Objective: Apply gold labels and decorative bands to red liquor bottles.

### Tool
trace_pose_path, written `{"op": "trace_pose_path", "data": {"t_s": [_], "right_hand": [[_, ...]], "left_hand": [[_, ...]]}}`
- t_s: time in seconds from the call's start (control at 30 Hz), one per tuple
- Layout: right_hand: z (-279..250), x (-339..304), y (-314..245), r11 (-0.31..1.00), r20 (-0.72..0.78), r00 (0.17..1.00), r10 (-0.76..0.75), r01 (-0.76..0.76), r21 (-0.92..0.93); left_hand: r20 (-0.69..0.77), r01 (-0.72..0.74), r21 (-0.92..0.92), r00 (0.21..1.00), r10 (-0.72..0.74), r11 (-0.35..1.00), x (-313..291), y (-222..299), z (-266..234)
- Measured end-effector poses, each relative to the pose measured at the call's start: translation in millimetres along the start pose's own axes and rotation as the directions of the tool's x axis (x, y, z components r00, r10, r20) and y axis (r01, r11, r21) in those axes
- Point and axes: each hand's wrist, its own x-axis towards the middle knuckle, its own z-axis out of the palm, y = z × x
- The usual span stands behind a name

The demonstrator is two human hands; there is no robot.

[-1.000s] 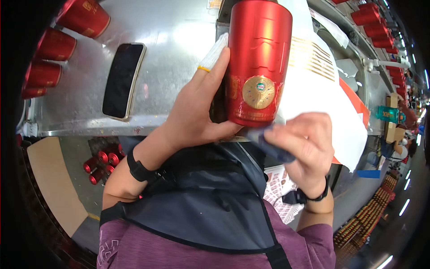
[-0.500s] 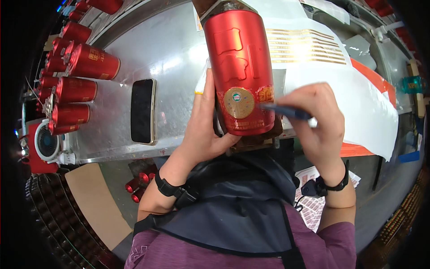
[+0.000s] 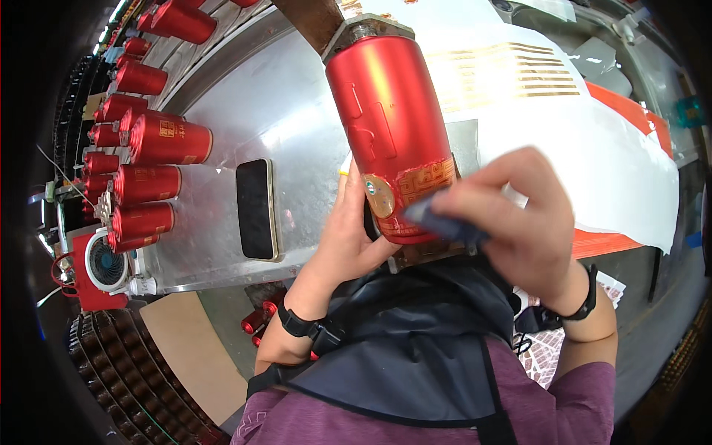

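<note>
A large red metallic bottle [image 3: 393, 96] lies with its neck in a metal holder [image 3: 404, 28] and its base toward me. Raised shapes run along its side; near the base are a round gold medallion [image 3: 380, 196] and a square gold pattern [image 3: 423, 178]. Around the bottle's left side near the base, my left hand [image 3: 341, 241] is closed, its thumb at the base and some fingers hidden behind. In my right hand [image 3: 515, 226] is a dark blue flat scraper-like piece [image 3: 445, 222], blurred by motion, its edge against the gold pattern's lower part.
A phone [image 3: 256, 211] lies on the metal table [image 3: 297, 111]. Several red bottles [image 3: 170, 139] stand along the left, with a small fan [image 3: 106, 259] nearby. White sheeting [image 3: 541, 148] with gold strips [image 3: 538, 67] spreads on the right over an orange sheet [image 3: 604, 241].
The bottle has turned leftward, carrying the medallion to its left side and showing more of the square pattern. The blue piece now shows its flat face. The whole view has shifted.
</note>
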Motion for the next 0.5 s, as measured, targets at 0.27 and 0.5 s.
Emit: {"op": "trace_pose_path", "data": {"t_s": [0.27, 0.5], "right_hand": [[-3, 3, 8, 0.994, -0.018, 0.998, 0.054, -0.055, -0.096], [-3, 2, 11, 1.0, 0.007, 1.0, 0.015, -0.015, -0.025]], "left_hand": [[-0.085, 0.032, -0.035, 0.996, -0.035, 0.999, 3, 5, 4], [-0.025, -0.023, -0.04, 0.999, 0.022, 0.999, 5, -1, 0]]}}
